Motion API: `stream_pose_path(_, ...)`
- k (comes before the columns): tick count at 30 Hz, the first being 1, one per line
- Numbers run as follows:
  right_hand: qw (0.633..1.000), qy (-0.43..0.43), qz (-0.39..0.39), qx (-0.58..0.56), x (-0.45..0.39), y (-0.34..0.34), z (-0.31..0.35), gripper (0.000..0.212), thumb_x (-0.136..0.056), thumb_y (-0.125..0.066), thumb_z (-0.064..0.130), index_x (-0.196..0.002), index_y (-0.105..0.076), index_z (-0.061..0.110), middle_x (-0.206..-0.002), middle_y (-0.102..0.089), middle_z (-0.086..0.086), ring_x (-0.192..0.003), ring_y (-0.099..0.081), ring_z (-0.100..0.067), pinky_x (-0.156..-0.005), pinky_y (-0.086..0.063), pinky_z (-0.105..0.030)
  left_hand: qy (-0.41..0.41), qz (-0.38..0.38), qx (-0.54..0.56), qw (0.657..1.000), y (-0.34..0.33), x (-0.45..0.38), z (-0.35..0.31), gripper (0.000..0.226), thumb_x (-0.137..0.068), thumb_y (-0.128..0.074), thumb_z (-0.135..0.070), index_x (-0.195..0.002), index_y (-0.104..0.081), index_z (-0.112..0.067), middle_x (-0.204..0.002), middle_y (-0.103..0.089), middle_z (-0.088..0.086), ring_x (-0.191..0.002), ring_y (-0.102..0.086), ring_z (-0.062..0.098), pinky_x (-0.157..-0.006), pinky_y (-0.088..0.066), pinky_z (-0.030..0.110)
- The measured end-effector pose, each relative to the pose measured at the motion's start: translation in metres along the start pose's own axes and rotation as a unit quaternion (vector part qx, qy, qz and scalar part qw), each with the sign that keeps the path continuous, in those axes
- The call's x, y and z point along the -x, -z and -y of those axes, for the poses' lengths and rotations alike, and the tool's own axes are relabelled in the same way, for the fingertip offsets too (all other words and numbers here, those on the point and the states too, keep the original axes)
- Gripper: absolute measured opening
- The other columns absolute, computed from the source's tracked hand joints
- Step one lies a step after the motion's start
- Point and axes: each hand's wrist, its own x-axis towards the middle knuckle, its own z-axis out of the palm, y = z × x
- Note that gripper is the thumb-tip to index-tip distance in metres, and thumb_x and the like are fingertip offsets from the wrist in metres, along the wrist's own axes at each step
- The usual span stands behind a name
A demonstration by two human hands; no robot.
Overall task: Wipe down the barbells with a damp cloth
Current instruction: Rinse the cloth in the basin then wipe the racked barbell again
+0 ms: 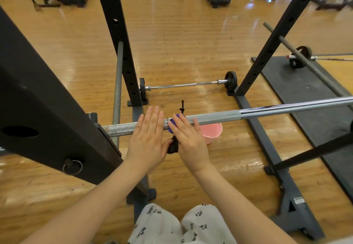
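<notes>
So both hands, left (147, 138) and right (188, 140), lie flat with fingers spread, pressing the cloth (173, 145) around the racked barbell (248, 113) mid-frame, probably to rub it.

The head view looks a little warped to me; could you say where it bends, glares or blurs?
Head view: wide-angle bend splays the rack posts outward; window glare streaks the wooden floor; the bar's chrome part shines; the floor by the lower left edge smears; both hands, left and right, stay sharp.
</notes>
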Motion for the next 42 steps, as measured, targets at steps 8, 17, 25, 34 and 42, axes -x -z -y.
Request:
stream_pose_path(8, 0.986, -0.123, -0.098, 0.060, 0.015, 0.016, -0.040, 0.039, -0.077, -0.059, -0.010, -0.115, -0.063, -0.004, -0.123, -0.061, -0.021, -0.126, -0.041, -0.027, -0.115, -0.014, -0.038, 0.016, 0.029, 0.021, 0.999, 0.005, -0.001, -0.002, 0.082, -0.098, -0.008, -0.056, -0.140, -0.035, 0.008, -0.147, -0.036, 0.025, -0.139, -0.022, 0.033, -0.116, -0.006, 0.042)
stream_pose_path(17, 0.998, -0.042, -0.036, 0.036, 0.016, 0.024, -0.047, 0.035, -0.085, -0.056, 0.000, -0.119, -0.064, 0.005, -0.129, -0.058, -0.010, -0.125, -0.050, -0.025, -0.116, -0.016, -0.040, 0.005, 0.043, 0.025, 0.999, 0.006, -0.001, 0.002, 0.081, -0.098, -0.009, -0.057, -0.141, -0.035, 0.007, -0.148, -0.036, 0.024, -0.140, -0.023, 0.033, -0.116, -0.007, 0.041)
stream_pose_path(25, 0.995, -0.068, -0.078, 0.017, 0.009, 0.001, -0.017, 0.029, -0.089, -0.052, 0.001, -0.115, -0.064, -0.002, -0.123, -0.061, -0.018, -0.125, -0.045, -0.026, -0.114, -0.022, -0.039, -0.024, 0.053, 0.025, 0.998, 0.007, -0.001, 0.007, 0.083, -0.097, -0.010, -0.062, -0.144, -0.030, 0.005, -0.151, -0.032, 0.021, -0.142, -0.017, 0.029, -0.115, -0.006, 0.040)
stream_pose_path(34, 0.989, -0.087, -0.098, 0.062, 0.024, 0.031, -0.071, 0.030, -0.101, -0.042, 0.017, -0.114, -0.066, 0.004, -0.125, -0.059, -0.011, -0.122, -0.052, -0.026, -0.115, -0.018, -0.041, -0.032, 0.063, 0.026, 0.997, 0.006, 0.001, 0.010, 0.081, -0.098, -0.010, -0.060, -0.145, -0.026, 0.004, -0.152, -0.030, 0.021, -0.142, -0.017, 0.029, -0.115, -0.007, 0.041)
stream_pose_path(42, 0.984, -0.125, -0.124, 0.042, 0.026, 0.025, -0.070, 0.035, -0.084, -0.059, -0.006, -0.118, -0.063, 0.001, -0.125, -0.058, -0.013, -0.125, -0.047, -0.027, -0.111, -0.027, -0.044, -0.069, 0.086, 0.069, 0.992, 0.020, -0.018, 0.011, 0.078, -0.097, -0.009, -0.058, -0.139, -0.045, -0.001, -0.139, -0.052, 0.013, -0.129, -0.049, 0.030, -0.114, -0.026, 0.042)
